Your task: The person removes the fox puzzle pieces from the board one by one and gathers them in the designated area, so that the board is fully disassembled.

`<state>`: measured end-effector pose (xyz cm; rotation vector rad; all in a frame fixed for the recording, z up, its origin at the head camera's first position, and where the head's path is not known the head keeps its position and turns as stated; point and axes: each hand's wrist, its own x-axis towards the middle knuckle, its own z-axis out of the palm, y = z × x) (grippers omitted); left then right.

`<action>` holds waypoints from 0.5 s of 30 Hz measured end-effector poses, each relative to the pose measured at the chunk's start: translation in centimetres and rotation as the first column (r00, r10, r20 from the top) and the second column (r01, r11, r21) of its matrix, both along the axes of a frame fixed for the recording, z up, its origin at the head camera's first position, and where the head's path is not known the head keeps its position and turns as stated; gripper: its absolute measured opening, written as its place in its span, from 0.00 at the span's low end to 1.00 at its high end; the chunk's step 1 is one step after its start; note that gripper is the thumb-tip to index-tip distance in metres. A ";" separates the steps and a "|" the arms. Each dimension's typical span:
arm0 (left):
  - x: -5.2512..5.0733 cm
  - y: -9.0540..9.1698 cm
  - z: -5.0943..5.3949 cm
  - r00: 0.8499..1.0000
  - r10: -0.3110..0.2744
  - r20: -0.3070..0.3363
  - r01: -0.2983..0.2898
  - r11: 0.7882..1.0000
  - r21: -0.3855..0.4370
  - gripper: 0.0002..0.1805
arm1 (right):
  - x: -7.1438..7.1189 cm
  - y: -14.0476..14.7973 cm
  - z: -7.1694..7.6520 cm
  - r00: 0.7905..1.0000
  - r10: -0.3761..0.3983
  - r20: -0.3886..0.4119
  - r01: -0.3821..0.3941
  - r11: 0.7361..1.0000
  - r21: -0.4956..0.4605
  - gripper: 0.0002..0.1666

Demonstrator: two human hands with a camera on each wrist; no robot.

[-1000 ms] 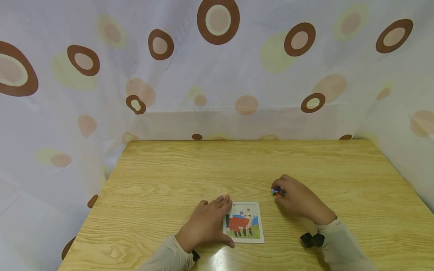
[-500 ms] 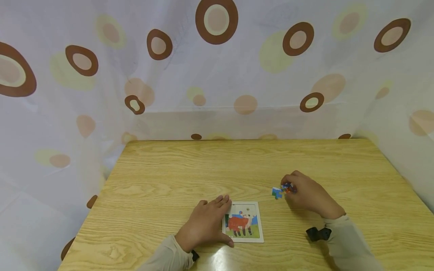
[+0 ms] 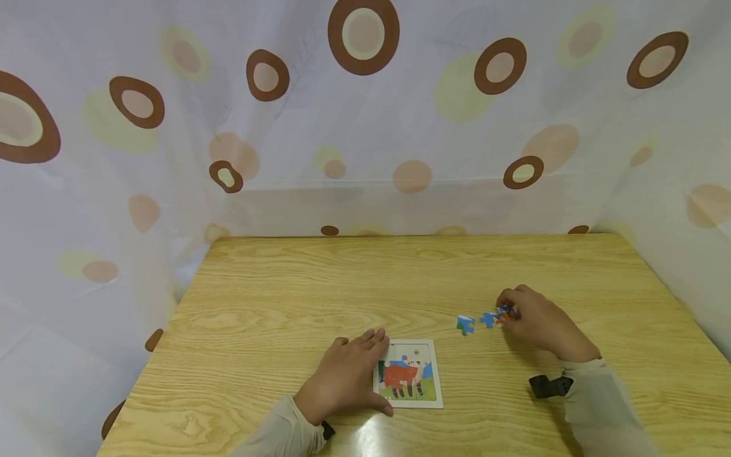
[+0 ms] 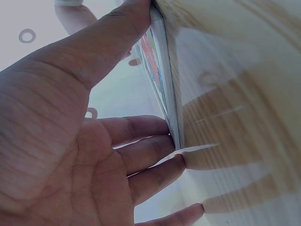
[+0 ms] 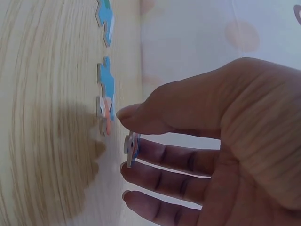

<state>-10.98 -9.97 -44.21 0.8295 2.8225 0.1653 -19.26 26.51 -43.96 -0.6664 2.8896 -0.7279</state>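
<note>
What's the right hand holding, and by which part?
The right hand holds a puzzle piece, apparently pinched at its edges between thumb and fingers; the exact contact points are partly hidden.

From my remote post I see a wood-grained bench [image 3: 320, 279]; behind it and along its sides hangs a pale sheet [image 3: 342, 120] with brown rings [image 3: 335, 35], and glare [image 3: 368, 438] brightens its near part.

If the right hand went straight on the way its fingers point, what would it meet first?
Most likely the blue-and-orange puzzle pieces lying just ahead of the right hand, or else the tabletop beside them; depth is hard to judge here.
</note>
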 end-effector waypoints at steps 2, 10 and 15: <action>0.0 0.0 0.0 1.000 0.002 0.001 -0.002 1.000 0.000 0.65 | -0.1 0.3 0.0 1.000 -0.006 0.005 0.006 1.000 0.005 0.15; 0.0 0.0 0.0 1.000 0.007 0.004 -0.007 1.000 -0.004 0.65 | -0.5 1.6 -0.4 1.000 -0.022 -0.004 0.022 1.000 0.015 0.13; 0.0 0.0 0.0 1.000 0.004 0.003 -0.004 1.000 -0.006 0.65 | -0.7 2.1 -0.8 0.999 -0.040 -0.010 0.040 0.999 0.024 0.11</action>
